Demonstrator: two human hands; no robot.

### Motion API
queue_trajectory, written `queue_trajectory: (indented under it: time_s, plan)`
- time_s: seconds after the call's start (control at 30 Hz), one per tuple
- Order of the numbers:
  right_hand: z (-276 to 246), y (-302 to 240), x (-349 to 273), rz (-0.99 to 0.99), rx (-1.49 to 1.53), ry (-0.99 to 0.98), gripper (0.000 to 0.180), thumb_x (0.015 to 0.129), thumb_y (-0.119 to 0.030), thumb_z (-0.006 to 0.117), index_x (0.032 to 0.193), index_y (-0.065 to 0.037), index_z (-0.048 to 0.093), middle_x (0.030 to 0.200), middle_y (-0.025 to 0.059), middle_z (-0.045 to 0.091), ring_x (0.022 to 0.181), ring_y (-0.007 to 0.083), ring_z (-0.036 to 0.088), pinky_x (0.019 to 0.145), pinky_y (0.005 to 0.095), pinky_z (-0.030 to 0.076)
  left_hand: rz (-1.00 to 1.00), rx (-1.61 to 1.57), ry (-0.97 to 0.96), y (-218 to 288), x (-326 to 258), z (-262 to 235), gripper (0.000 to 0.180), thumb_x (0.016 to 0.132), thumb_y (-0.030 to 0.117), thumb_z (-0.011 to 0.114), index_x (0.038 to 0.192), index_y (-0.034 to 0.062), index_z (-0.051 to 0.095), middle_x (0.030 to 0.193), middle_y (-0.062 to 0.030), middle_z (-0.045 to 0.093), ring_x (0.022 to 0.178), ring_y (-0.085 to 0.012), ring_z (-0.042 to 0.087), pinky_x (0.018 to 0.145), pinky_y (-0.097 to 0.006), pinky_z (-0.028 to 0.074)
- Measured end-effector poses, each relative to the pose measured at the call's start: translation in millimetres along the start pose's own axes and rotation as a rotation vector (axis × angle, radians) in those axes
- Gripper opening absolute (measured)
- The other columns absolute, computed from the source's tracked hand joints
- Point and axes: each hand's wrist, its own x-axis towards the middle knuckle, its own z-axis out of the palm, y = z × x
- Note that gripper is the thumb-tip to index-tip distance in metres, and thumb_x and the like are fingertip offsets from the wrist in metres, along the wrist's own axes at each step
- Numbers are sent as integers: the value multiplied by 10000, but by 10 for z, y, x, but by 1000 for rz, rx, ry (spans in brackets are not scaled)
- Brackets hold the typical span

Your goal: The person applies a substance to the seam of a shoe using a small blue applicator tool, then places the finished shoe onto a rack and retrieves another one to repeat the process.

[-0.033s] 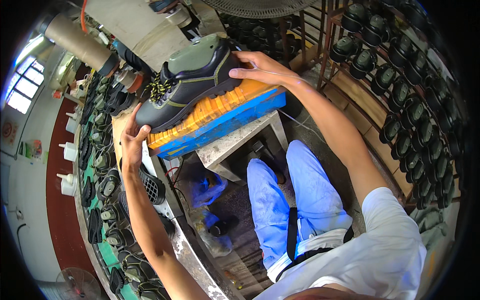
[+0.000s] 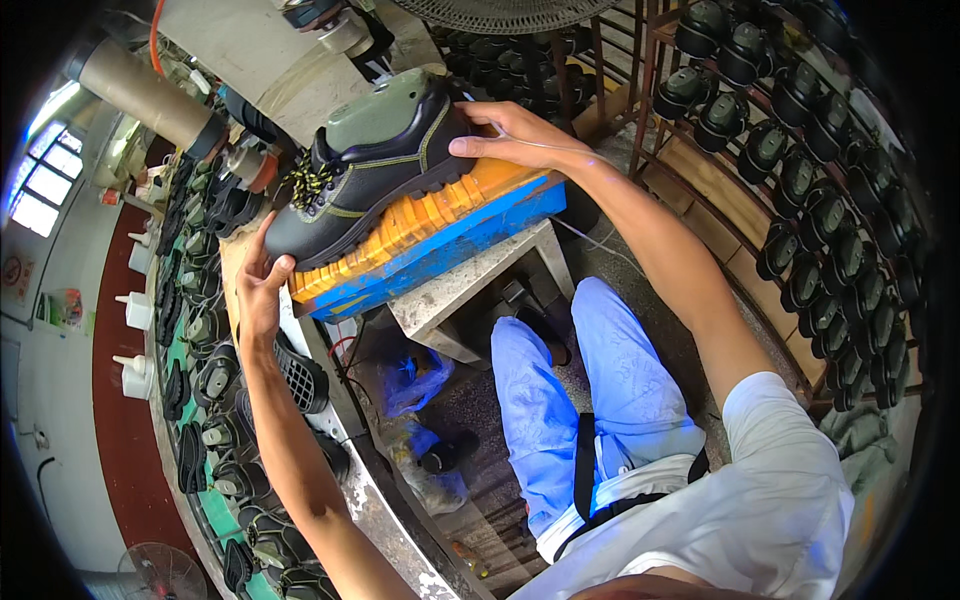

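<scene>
A black leather work shoe with yellow stitching and black-and-yellow laces lies on its sole on an orange ribbed pad, toe to the left. A grey-green shoe last fills its opening. My left hand is closed about the toe, thumb on the near side and fingers along the far side. At the heel my right hand grips the shoe, its thumb against the back; some of its fingertips are hidden behind. A thin pale cord crosses that hand. The pad rests on a blue block.
Machine cylinders stand beyond the shoe. A bench at left carries rows of shoes and soles, with white squeeze bottles along the wall. Racks of shoes rise at right. A round fan grille overhangs the far side.
</scene>
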Motion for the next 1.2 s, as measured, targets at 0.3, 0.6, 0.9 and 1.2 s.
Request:
queue_trajectory:
  time_s: [0.3,0.6,0.9,1.2]
  plan:
    - [-14,120,46,1,-81,5,799,925,-554,783,1471,-5,589,1324,157,716,1206,223,659,1031,396,517,44,67,21,-31,-14,-23,857,866,280,885,1571,-4,488,1470,-135,615,1347,-229,588,1178,-363,420]
    - [-9,193,10,-18,-146,112,693,1019,-501,671,1501,-16,557,1366,164,705,1317,257,622,1132,397,464,30,87,106,106,-294,145,678,966,105,779,1567,-13,490,1373,-111,646,1218,-161,612,1071,-306,468]
    - [8,1224,-1651,485,64,697,405,1082,-295,477,1288,-63,737,879,-12,602,755,107,542,719,273,478,324,522,743,192,-1118,1693,543,1012,201,706,1499,5,569,1300,-142,617,983,-187,572,836,-307,496]
    - [267,-691,-1612,-86,198,431,391,1011,-142,468,1171,49,770,858,38,655,781,103,555,733,250,458,579,810,419,394,-1415,2842,570,831,65,747,1391,37,649,1404,-153,675,1254,-338,618,1132,-426,385]
